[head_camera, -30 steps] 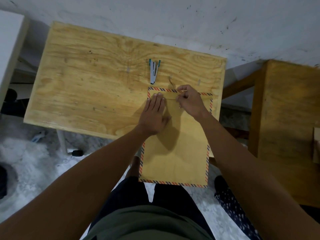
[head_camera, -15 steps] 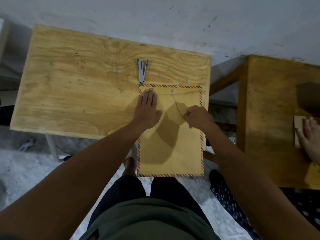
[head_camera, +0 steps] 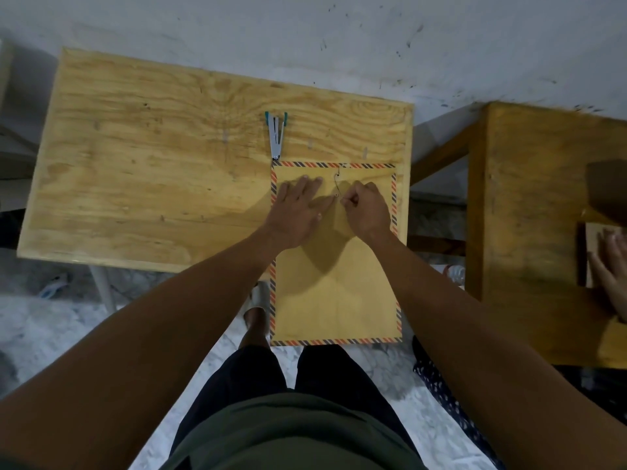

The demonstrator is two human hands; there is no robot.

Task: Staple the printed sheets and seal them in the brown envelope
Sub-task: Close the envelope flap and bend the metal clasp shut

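A brown envelope (head_camera: 334,286) with a striped border lies at the wooden counter's (head_camera: 163,171) right end, its lower part overhanging the near edge. The left hand (head_camera: 298,212) presses flat on it, fingers spread, while the right hand's (head_camera: 368,213) fingers pinch the thin closure string (head_camera: 337,184). A stapler (head_camera: 276,139) rests just beyond the envelope's top left corner.

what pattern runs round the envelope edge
Diagonal orange and dark blue stripes on the envelope border, head view.

Envelope (head_camera: 334,286) lying under both hands on the table (head_camera: 152,184)
Stapler (head_camera: 277,137) is sitting just beyond the left hand (head_camera: 298,212); the right hand (head_camera: 366,212) is resting beside it, string (head_camera: 337,184) running between them.
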